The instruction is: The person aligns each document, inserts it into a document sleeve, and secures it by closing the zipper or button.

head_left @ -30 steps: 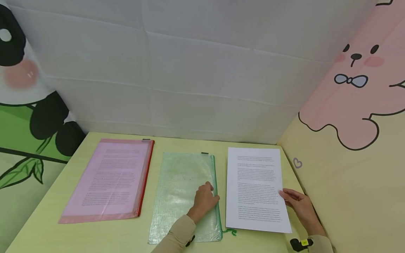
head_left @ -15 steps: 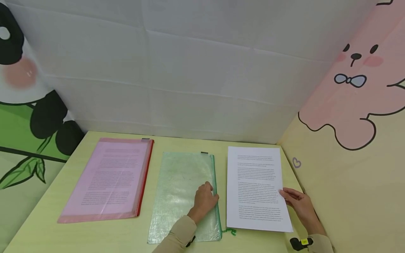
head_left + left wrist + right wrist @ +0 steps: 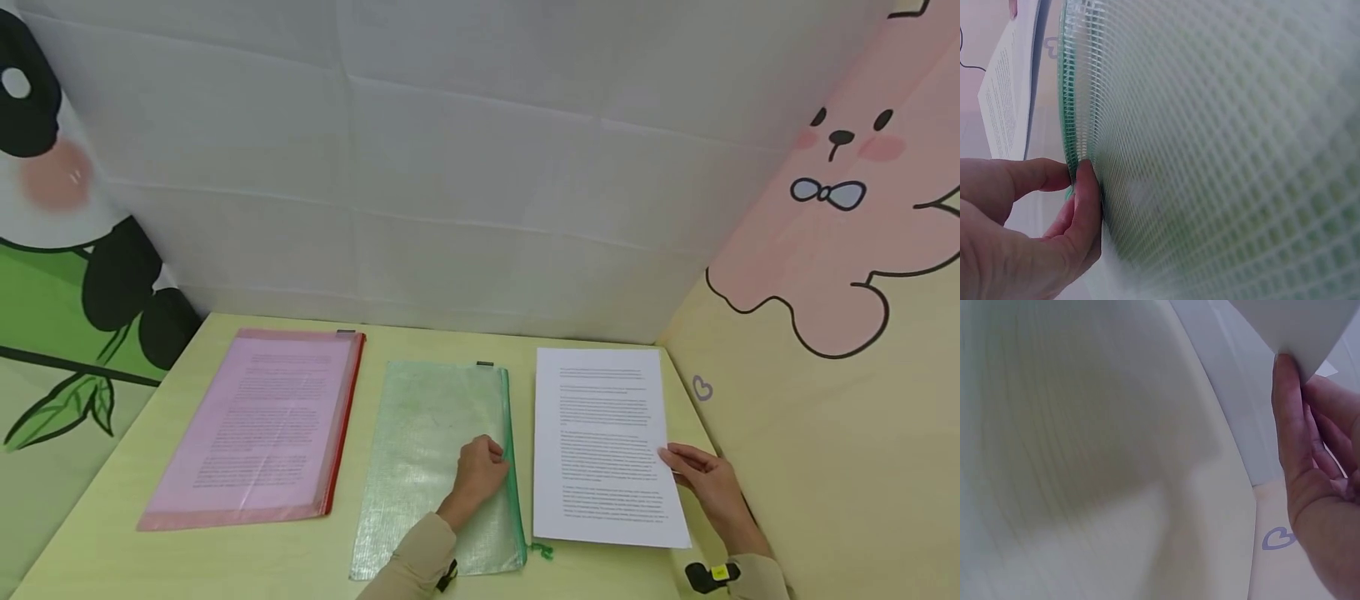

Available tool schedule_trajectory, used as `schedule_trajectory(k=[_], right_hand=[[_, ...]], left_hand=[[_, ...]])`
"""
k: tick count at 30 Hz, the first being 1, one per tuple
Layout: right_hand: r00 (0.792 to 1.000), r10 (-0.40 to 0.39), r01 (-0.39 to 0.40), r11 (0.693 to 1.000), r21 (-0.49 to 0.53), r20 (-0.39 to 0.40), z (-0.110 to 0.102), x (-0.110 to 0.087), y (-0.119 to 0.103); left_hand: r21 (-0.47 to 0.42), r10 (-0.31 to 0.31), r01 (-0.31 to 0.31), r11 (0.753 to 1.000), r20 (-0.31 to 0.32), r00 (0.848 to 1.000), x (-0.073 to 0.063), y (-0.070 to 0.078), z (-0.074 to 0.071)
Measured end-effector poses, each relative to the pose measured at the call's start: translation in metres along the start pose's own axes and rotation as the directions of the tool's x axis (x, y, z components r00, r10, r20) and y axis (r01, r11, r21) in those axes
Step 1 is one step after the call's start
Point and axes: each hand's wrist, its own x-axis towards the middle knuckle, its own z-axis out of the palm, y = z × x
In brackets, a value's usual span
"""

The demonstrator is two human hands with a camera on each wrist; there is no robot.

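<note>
A green mesh zip pouch (image 3: 427,433) lies mid-table, its darker green edge along the right side and a green cord (image 3: 542,550) at the lower corner. My left hand (image 3: 480,473) reaches over it and pinches that edge between thumb and fingers, as the left wrist view shows up close on the mesh (image 3: 1222,137). To the right, printed white paper (image 3: 600,450) is held by its right edge in my right hand (image 3: 708,483). From the right wrist view, the pinched paper (image 3: 1300,331) is raised over the table, thumb and fingers on either side of it.
A pink zip pouch (image 3: 247,425) with a red edge and printed pages inside lies at the left of the yellow table (image 3: 90,550). A white sheet wall (image 3: 480,183) rises behind the table, and a wall with a pink bear (image 3: 832,242) stands at the right.
My left hand has shifted slightly left and down, and its fingers have drawn in at the pouch's edge. The paper and right hand have moved very little, a touch to the left.
</note>
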Motion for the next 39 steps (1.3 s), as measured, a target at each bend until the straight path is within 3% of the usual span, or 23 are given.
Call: schedule_trajectory(k=[16, 25, 39], right_hand=[[0.999, -0.011, 0.013, 0.999, 0.032, -0.051, 0.011, 0.002, -0.007], [0.997, -0.069, 0.07, 0.997, 0.03, -0.036, 0.021, 0.0, -0.008], [0.998, -0.049, 0.049, 0.999, -0.007, -0.049, 0.035, 0.0, -0.015]], left_hand=[[-0.084, 0.045, -0.049, 0.995, -0.049, 0.998, -0.002, 0.0, -0.012], [-0.124, 0.039, -0.046, 0.991, -0.062, 0.997, -0.004, 0.002, -0.018], [-0.152, 0.031, -0.039, 0.988, -0.053, 0.998, -0.005, 0.004, -0.024]])
